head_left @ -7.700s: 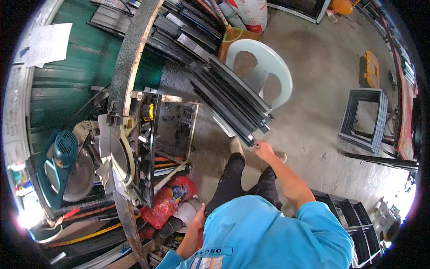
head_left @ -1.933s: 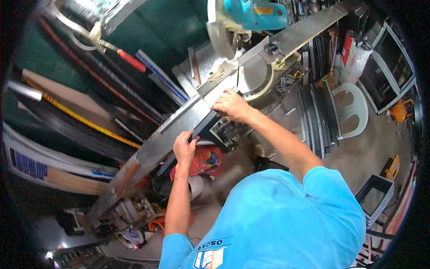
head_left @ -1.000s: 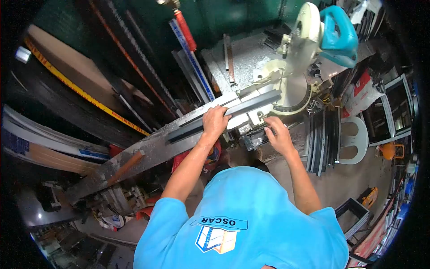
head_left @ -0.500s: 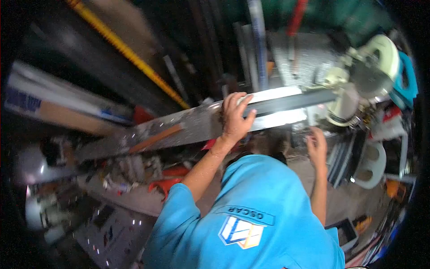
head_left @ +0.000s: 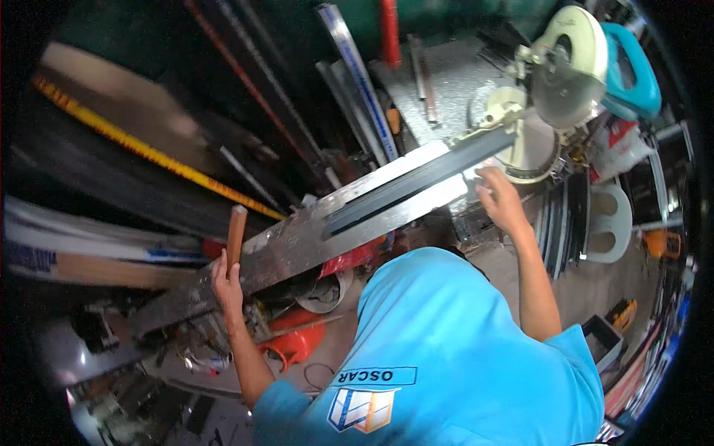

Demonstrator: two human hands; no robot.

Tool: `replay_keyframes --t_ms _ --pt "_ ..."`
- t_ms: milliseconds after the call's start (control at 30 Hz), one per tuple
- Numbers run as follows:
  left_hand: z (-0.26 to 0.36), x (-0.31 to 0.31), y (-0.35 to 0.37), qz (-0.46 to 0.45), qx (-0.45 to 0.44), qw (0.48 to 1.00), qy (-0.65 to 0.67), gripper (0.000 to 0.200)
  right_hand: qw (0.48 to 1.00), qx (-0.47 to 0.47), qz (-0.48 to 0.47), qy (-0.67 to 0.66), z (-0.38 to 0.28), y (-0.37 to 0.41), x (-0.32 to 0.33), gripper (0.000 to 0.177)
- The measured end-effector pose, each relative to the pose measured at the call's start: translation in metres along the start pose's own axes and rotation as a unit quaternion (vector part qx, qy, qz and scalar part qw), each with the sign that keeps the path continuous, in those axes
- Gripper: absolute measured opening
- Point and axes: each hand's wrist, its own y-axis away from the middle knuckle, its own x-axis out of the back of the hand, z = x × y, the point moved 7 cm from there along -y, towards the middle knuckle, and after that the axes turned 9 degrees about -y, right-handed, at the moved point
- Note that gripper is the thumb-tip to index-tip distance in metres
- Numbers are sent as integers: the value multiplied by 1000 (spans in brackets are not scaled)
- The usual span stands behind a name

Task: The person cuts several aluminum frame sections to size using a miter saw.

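Gripping a wooden stick, left hand was closed at the bench edge; right hand lay open-fingered on the dark profile end beside the saw; profile wanted pressing flush, fingers clear of blade.

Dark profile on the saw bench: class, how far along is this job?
Done: the profile lies along the bench, one end at the saw. In hand: the right hand rests at that end; the left hand grips a brown stick at the bench. Left: the blade is raised clear of the profile, so the cut likely remains.
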Motion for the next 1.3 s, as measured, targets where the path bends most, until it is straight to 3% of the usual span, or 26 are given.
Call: replay_keyframes --t_ms 100,233,267,400,533,600,733,833,933,1000,1100,1200,1300 --pt "154 -9 -29 -35 -132 986 94 43 1000 4 16 15 5 -6 0 34" --pt "330 -81 -31 -111 -305 931 166 32 999 8 37 10 20 -5 -4 35" --pt "363 -106 -28 -121 -346 914 176 31 999 2 35 9 26 -3 -5 35" --pt "444 -174 -19 -146 -363 906 160 29 999 1 48 5 30 10 -2 34" --pt "470 -218 -17 -147 -370 908 133 28 998 -37 59 3 34 19 5 35" --pt "475 -219 -13 -88 -400 908 92 30 996 -9 84 35 33 19 9 35" --pt "479 -227 -16 -156 -340 922 103 34 994 -19 92 53 40 13 9 36" --pt "487 -231 -10 -151 -375 912 76 40 991 -10 99 92 45 5 6 43" --pt "497 -236 5 -146 -469 871 9 54 984 -11 128 126 50 -2 7 48" --pt "498 -247 0 -194 -418 887 20 49 979 -19 152 137 51 -7 11 50" --pt "506 -245 -2 -194 -360 912 -18 42 984 -38 142 99 61 -22 17 50" --pt "516 -243 -3 -148 -379 913 -1 37 988 -46 135 66 70 -26 23 49" --pt "517 -243 -2 -185 -339 922 34 38 985 -56 146 76 76 -18 24 53"
